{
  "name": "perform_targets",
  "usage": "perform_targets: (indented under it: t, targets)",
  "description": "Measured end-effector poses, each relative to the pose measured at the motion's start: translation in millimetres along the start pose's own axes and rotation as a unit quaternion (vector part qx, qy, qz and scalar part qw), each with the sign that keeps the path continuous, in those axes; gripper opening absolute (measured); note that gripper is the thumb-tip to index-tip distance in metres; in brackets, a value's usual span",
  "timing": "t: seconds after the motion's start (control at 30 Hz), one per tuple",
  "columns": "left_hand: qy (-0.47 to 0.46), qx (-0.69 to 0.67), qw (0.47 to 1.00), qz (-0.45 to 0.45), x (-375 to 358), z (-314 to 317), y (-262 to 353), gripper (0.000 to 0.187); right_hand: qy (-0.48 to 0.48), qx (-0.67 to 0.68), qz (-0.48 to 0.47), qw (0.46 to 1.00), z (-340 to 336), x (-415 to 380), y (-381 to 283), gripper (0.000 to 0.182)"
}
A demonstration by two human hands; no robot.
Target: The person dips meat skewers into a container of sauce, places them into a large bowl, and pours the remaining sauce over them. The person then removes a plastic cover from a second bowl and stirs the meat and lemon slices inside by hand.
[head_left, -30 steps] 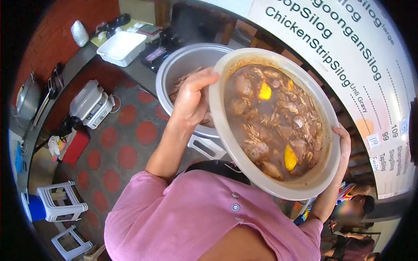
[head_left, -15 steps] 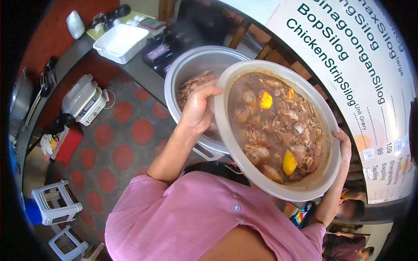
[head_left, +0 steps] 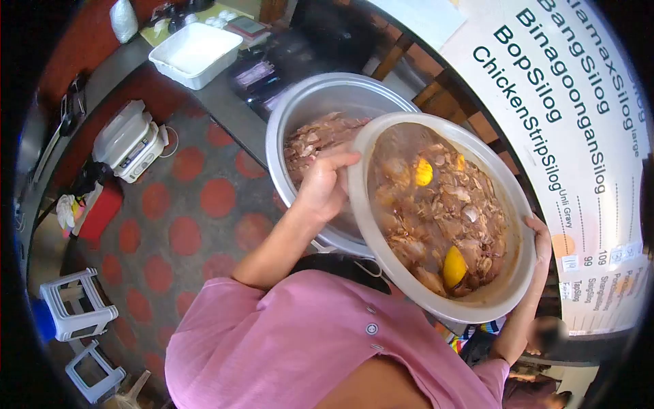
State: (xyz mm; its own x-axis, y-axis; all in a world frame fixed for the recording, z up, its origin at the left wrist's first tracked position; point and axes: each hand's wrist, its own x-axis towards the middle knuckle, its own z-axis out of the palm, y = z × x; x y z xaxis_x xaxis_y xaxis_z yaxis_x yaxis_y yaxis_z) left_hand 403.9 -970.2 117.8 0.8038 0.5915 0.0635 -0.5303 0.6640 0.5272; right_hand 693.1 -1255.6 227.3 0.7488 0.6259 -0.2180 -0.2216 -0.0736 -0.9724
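Note:
Between my two hands is a large whitish basin (head_left: 371, 225) of raw meat pieces in brown marinade (head_left: 470, 221), with yellow citrus pieces (head_left: 454, 266) among them. It is tilted, and its left rim overlaps a big silver pot (head_left: 281, 160). My left hand (head_left: 323, 184) is closed on the basin's left rim, the thumb lying over the edge. At the right rim, my right hand (head_left: 539, 245) grips the basin, its fingers partly hidden behind the side. More raw meat (head_left: 320, 140) lies inside the pot, which the basin partly covers.
A white plastic tub (head_left: 194, 54) and a small scale (head_left: 246, 28) stand on the dark counter behind. A large menu board (head_left: 545, 123) runs along the right. White stools (head_left: 78, 303) and a white appliance (head_left: 133, 146) are at the left. A person (head_left: 538, 392) is at lower right.
The basin and both hands appear slightly lower and further right, and the pot has shifted right in view too. Marinade has drained from the basin's right part, baring more meat.

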Motion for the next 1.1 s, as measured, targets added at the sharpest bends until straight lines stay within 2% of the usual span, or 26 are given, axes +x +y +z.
perform_targets:
  t: [0.13,0.2,0.43,0.6,0.87,0.93,1.1]
  targets:
    - [0.023,-0.024,0.999,0.003,-2,-1,-5,0.032,-0.02,-0.014,-0.002,1.0,9,-6,-8,0.045]
    - [0.001,-0.025,1.0,-0.015,-2,-8,-3,0.038,-0.021,-0.012,0.008,1.0,15,-5,-12,0.046]
    - [0.002,-0.021,1.0,-0.004,-7,-6,-3,0.041,-0.019,-0.003,0.04,0.999,14,-2,-17,0.05]
    - [0.006,-0.044,0.999,-0.029,-8,-11,-7,0.045,-0.046,-0.01,0.036,0.998,20,-4,-22,0.052]
    - [0.025,-0.058,0.997,-0.039,-13,-10,-11,0.043,-0.061,-0.025,0.021,0.998,16,1,-24,0.056]
    - [0.032,-0.056,0.997,-0.045,-13,-9,-7,0.042,-0.08,0.022,0.021,0.996,30,-3,-27,0.057]
    - [0.051,-0.086,0.994,-0.047,-12,-12,-13,0.036,-0.087,0.029,0.011,0.996,33,-5,-28,0.059]
